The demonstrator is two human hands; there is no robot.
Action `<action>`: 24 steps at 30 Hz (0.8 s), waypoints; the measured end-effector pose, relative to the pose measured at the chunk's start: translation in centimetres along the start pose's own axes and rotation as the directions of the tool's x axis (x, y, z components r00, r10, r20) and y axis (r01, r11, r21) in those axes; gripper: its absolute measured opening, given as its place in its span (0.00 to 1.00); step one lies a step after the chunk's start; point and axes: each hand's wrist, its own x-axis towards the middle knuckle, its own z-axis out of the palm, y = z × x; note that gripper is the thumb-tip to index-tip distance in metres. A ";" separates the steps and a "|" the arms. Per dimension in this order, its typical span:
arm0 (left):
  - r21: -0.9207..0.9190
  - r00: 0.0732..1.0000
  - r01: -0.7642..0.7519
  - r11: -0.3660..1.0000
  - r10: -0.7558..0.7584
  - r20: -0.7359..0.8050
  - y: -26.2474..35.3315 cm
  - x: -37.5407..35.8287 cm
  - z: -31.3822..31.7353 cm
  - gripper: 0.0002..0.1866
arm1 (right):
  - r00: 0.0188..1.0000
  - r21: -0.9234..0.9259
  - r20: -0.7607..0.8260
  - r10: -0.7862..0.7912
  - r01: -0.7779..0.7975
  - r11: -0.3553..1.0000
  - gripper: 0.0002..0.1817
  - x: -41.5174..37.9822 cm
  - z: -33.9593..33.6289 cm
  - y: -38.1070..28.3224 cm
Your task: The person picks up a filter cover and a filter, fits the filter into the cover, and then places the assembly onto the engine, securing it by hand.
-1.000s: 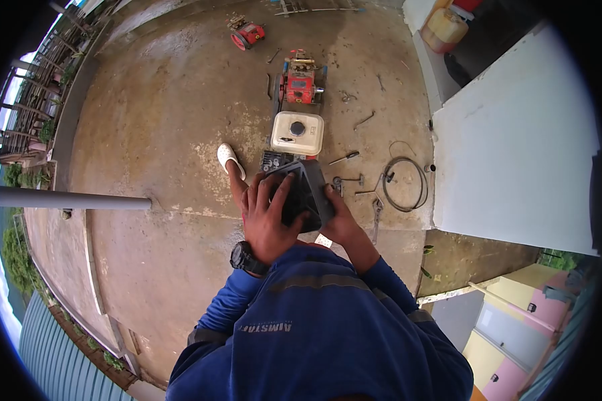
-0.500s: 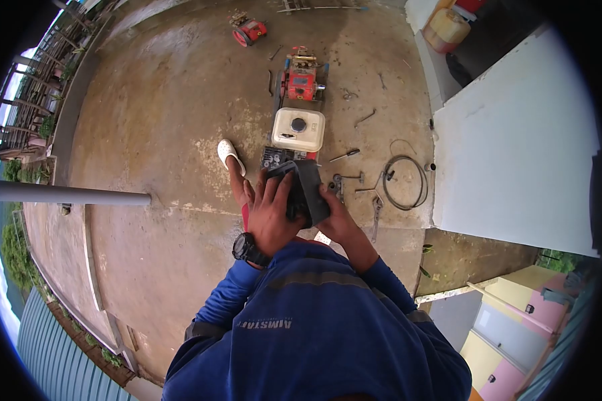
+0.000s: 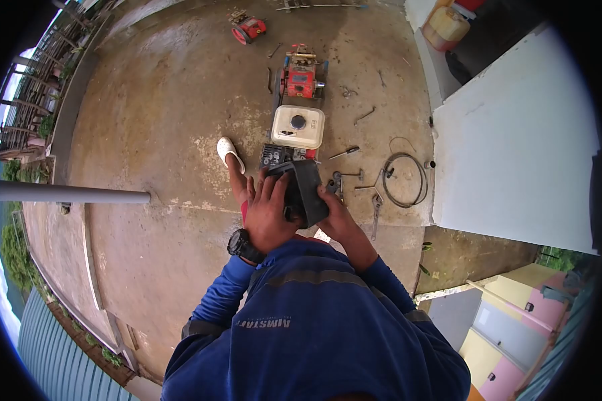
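A black box-shaped cover (image 3: 308,190) is held tilted in front of my body, its dark hollow side turned toward my left hand. My left hand (image 3: 269,217), with a black watch at the wrist, lies over its left side with the fingers somewhat spread. The thumb reaches into the hollow, and what it touches there is hidden. My right hand (image 3: 343,219) grips the right wall, thumb on the outer face. Just beyond the cover stands a small engine with a cream fuel tank (image 3: 298,127) and black cap, coupled to a red pump (image 3: 301,81).
Right of the engine, a screwdriver (image 3: 344,152), a wrench (image 3: 376,214) and a coiled black cable (image 3: 406,180) lie on the concrete floor. Another red machine (image 3: 249,30) sits farther off. A grey pole (image 3: 67,193) enters from the left; a white wall (image 3: 515,140) bounds the right.
My left hand has shifted slightly left and its fingers have straightened a little on the cover. My right hand keeps its grip, and the cover has barely moved.
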 end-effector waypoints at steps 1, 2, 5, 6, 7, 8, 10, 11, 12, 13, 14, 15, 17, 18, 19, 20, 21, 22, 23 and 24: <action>-0.024 1.000 -0.008 1.000 0.008 -0.015 -0.1 -0.1 0.1 0.44 | 1.000 0.035 -0.002 0.011 -0.011 0.999 0.28 0.1 -0.4 0.2; -0.048 0.999 -0.016 0.999 0.015 -0.031 -0.2 -0.1 0.2 0.45 | 1.000 0.035 -0.003 0.010 -0.010 0.999 0.28 0.2 -0.7 0.4; -0.056 0.999 -0.023 0.998 0.021 -0.035 0.0 -0.1 0.0 0.43 | 1.000 0.093 0.003 0.005 -0.005 0.996 0.28 0.4 -1.2 0.6; -0.056 0.999 -0.022 0.998 0.020 -0.035 0.0 -0.2 -0.1 0.43 | 1.000 0.117 0.020 0.010 -0.013 0.993 0.28 0.3 -1.3 0.6; -0.076 0.999 -0.026 0.997 0.023 -0.037 0.1 -0.2 -0.2 0.41 | 0.999 0.142 0.038 0.015 -0.020 0.990 0.28 0.2 -1.3 0.6; -0.097 0.999 -0.030 0.995 0.026 -0.039 0.1 -0.2 -0.3 0.39 | 0.999 0.141 0.039 0.015 -0.020 0.990 0.28 0.3 -1.3 0.5; -0.111 0.999 -0.026 0.993 0.022 -0.040 0.2 -0.2 -0.3 0.38 | 0.997 0.115 0.080 -0.018 0.009 0.993 0.30 0.2 -1.3 0.6; -0.125 0.999 -0.022 0.992 0.017 -0.041 0.2 -0.2 -0.4 0.36 | 0.997 0.114 0.081 -0.016 0.007 0.993 0.30 0.3 -1.7 0.7; -0.125 0.999 -0.020 0.992 0.015 -0.041 0.2 -0.3 -0.3 0.36 | 0.991 0.144 0.136 -0.020 0.000 0.990 0.30 0.5 -2.4 0.9; -0.111 0.999 -0.034 0.993 0.029 -0.041 0.1 -0.2 -0.1 0.36 | 0.982 0.173 0.190 -0.026 -0.008 0.985 0.30 0.6 -2.8 1.0; -0.096 0.998 -0.048 0.994 0.044 -0.042 0.0 -0.2 0.0 0.36 | 0.981 0.172 0.191 -0.024 -0.009 0.985 0.30 0.6 -2.6 1.0; -0.097 0.998 -0.046 0.994 0.042 -0.044 0.0 -0.2 0.1 0.36 | 0.989 0.179 0.149 -0.014 -0.013 0.984 0.30 0.5 -2.3 1.0; -0.096 0.998 -0.043 0.994 0.039 -0.040 -0.1 -0.3 0.4 0.36 | 0.994 0.184 0.105 -0.001 -0.018 0.983 0.31 0.3 -1.7 0.9; -0.098 0.998 -0.041 0.994 0.037 -0.042 -0.1 -0.3 0.5 0.36 | 0.995 0.176 0.101 -0.001 -0.017 0.984 0.31 0.2 -1.5 0.7; -0.111 0.998 -0.047 0.993 0.042 -0.049 -0.2 -0.3 0.7 0.36 | 0.995 0.169 0.097 -0.001 -0.016 0.986 0.31 0.1 -1.4 0.7; -0.124 0.997 -0.053 0.991 0.047 -0.054 -0.3 -0.3 0.8 0.36 | 0.995 0.168 0.096 0.001 -0.017 0.986 0.31 0.1 -1.7 0.8; -0.125 0.998 -0.053 0.991 0.046 -0.053 -0.3 -0.3 0.8 0.36 | 0.993 0.163 0.115 0.003 -0.022 0.986 0.32 0.3 -2.3 1.0; -0.125 0.997 -0.065 0.990 0.059 -0.055 -0.2 -0.3 0.7 0.37 | 0.991 0.157 0.134 0.004 -0.025 0.987 0.33 0.4 -2.6 1.0; -0.125 0.996 -0.078 0.989 0.071 -0.057 0.0 -0.1 0.5 0.37 | 0.991 0.156 0.132 0.003 -0.024 0.987 0.33 0.4 -2.5 0.9; -0.128 0.996 -0.078 0.989 0.071 -0.056 0.1 0.0 0.1 0.37 | 0.981 0.195 0.193 -0.003 -0.035 0.980 0.34 0.3 -2.4 0.7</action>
